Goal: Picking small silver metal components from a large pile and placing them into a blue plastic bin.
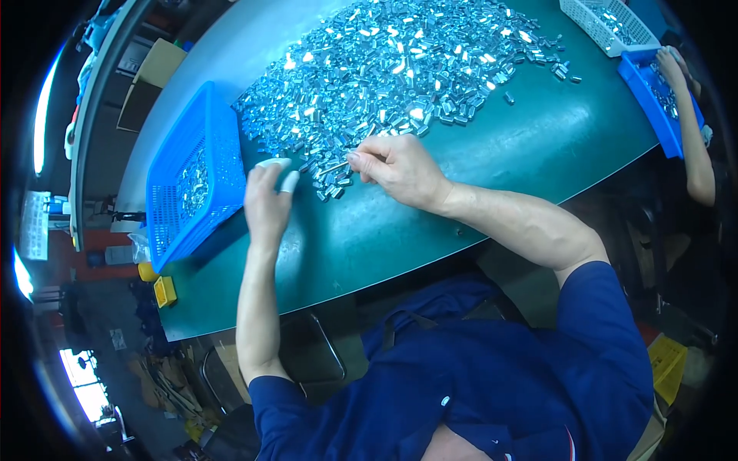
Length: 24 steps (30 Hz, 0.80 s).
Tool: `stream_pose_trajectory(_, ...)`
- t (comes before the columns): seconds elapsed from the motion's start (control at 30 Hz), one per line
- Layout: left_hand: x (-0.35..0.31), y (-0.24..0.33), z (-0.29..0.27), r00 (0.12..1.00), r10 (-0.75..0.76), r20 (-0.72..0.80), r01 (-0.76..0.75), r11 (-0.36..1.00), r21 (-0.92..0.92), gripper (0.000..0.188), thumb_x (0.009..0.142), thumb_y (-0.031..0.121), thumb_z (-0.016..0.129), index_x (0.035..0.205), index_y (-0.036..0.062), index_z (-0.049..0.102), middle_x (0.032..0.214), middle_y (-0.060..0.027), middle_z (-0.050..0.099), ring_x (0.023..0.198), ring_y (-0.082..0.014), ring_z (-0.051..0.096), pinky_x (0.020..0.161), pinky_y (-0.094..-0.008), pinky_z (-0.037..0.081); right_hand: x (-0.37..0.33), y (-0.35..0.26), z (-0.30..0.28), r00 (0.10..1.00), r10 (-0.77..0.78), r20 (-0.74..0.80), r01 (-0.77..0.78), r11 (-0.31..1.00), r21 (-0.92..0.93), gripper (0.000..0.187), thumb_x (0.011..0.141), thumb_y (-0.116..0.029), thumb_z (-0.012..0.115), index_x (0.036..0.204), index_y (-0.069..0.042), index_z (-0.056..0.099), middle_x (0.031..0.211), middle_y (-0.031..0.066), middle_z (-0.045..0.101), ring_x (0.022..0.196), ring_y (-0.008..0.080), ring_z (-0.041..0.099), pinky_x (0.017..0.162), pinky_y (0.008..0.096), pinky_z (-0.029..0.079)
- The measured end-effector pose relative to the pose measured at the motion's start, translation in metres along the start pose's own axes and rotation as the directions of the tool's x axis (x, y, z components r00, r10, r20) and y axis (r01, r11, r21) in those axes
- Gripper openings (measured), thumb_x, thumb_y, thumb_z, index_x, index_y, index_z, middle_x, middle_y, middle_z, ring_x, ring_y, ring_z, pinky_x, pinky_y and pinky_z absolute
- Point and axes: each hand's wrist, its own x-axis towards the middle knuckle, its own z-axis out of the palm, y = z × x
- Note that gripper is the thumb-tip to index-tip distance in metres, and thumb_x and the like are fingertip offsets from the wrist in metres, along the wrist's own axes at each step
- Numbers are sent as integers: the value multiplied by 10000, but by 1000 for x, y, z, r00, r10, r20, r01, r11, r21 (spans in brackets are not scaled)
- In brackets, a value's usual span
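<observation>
A large heap of small shiny metal pieces (384, 69) covers the far middle of the green table (538, 161). My right hand (403, 170) is closed, pinching a thin metal rod (335, 167) whose tip points left over the heap's near edge. To its left, my left hand (267, 203) has its thumb and forefinger apart, with white covers on the fingertips. Nothing shows between those fingers. It hovers between the near edge of the heap and a blue plastic basket (228, 157) holding more metal pieces.
At the far right stand a white basket (609, 23) and a blue tray (647, 104) with metal pieces, where another person's hand (673, 69) reaches in. A small yellow bin (164, 292) sits at the table's left corner. The table's front edge runs close to my body.
</observation>
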Motion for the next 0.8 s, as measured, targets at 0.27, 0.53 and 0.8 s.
stream_pose_trajectory(0.27,-14,16,16,994,-107,-5,103,968,-228,176,850,39,780,1015,26,721,1033,-115,692,980,-272,667,856,-363,530,3,4,1,999,14,-38,-15,1000,-19,276,966,-269,631,889,-19,720,738,133,697,674,265,674,645,393,502)
stream_pose_trajectory(0.53,-21,55,2,998,-42,-36,26,928,-373,191,828,26,804,995,19,711,1020,-112,707,955,-268,670,853,-366,529,0,3,3,998,-54,-28,51,995,-85,241,992,-222,637,946,-1,720,750,72,691,689,124,637,637,310,494)
stream_pose_trajectory(0.8,-22,65,3,998,-68,2,62,898,-435,192,829,41,810,994,20,713,1003,-112,707,937,-264,665,838,-366,529,0,4,2,1000,-13,-24,12,1000,-19,249,994,-226,642,920,-2,720,738,74,689,683,135,641,629,323,492)
